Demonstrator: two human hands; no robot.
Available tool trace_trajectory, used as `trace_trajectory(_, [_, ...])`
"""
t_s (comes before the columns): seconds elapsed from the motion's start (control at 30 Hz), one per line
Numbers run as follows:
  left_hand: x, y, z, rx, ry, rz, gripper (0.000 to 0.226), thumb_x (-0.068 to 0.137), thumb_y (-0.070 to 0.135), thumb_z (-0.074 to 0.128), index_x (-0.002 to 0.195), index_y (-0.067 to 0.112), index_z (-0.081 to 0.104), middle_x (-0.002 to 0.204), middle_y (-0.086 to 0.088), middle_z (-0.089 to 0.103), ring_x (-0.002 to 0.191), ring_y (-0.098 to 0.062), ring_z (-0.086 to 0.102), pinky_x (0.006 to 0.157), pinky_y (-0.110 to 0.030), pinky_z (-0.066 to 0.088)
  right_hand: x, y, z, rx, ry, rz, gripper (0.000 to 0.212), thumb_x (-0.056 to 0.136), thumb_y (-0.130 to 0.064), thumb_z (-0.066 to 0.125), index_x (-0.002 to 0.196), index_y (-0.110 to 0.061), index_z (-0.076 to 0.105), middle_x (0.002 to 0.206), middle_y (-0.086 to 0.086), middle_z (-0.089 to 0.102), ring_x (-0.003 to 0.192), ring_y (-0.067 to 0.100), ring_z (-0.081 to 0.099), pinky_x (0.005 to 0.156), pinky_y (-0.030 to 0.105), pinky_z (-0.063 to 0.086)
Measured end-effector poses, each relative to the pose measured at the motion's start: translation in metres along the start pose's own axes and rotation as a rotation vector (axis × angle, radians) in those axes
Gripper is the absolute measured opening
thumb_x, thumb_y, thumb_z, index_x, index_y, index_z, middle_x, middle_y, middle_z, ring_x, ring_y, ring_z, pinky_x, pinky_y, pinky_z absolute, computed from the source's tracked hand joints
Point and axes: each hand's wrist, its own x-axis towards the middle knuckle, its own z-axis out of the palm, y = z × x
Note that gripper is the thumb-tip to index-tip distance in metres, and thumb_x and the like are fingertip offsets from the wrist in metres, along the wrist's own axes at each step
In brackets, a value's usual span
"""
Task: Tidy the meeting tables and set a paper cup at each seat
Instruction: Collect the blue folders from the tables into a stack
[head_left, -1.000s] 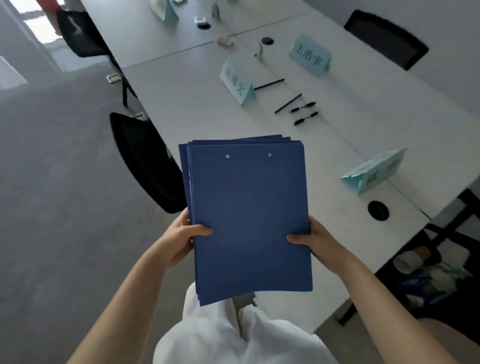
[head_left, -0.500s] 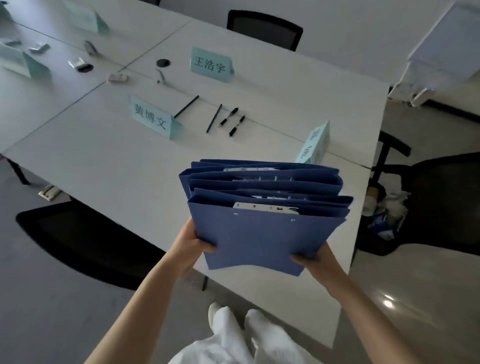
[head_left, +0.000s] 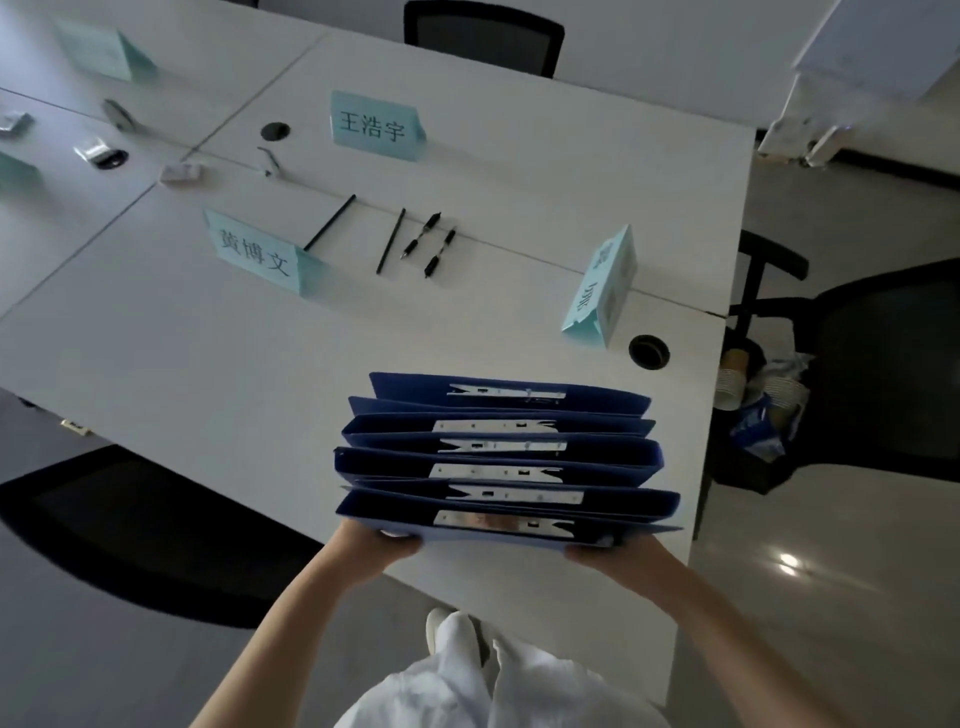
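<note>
Both hands are up at the near corner of the white table (head_left: 208, 353), and between them sits a stack of blue folders (head_left: 501, 460), tipped so that their open tops fan out and the silver metal clips inside catch the light. The left hand (head_left: 382, 540) grips the stack's near left corner, fingers curled under the bottom edge; the right hand (head_left: 613, 553) does the same at the near right corner, clamped on the lowest folder. The stack hangs over the table's near end, and whether it touches the surface cannot be told. Beyond it, a teal name card (head_left: 260, 254) stands toward the left, another teal name card (head_left: 376, 126) sits farther back, and a third (head_left: 605, 288) stands side-on just beside a round cable hole (head_left: 648, 352). Between the cards, four black pens (head_left: 395, 239) lie loosely side by side along the seam of the tabletops. Off the table's right edge, a dark bin (head_left: 758, 431) holds paper cups (head_left: 732, 382) and crumpled wrappers, with a black chair (head_left: 883, 364) behind it. Another black chair (head_left: 145, 519) is tucked in at the left, and white trousers (head_left: 498, 680) show at the bottom.
</note>
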Motion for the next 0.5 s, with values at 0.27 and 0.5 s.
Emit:
trace_trajectory(0.27, [0.009,-0.003,0.005,0.098,-0.006,0.061,0.057,0.075,-0.003,0.079,0.127,0.006,0.057,0.115,-0.003,0.06,0.108,-0.017,0.055,0.089,-0.023,0.041,0.009,-0.001,0.002,-0.005,0.129,-0.118,0.043,0.075,0.005,0.075,0.099,-0.023,0.053,0.088,-0.021,0.054,0.076,-0.021,0.056,0.062,-0.005,0.038])
trace_trajectory(0.5, [0.014,0.001,0.006,0.074,0.069,0.208,0.071,0.063,0.021,0.078,0.128,0.003,0.055,0.116,0.001,0.058,0.108,-0.012,0.054,0.08,-0.003,0.04,0.021,0.008,-0.003,0.064,0.053,-0.05,0.039,0.079,-0.01,0.076,0.107,-0.026,0.055,0.094,-0.02,0.057,0.08,-0.013,0.058,0.065,0.001,0.045])
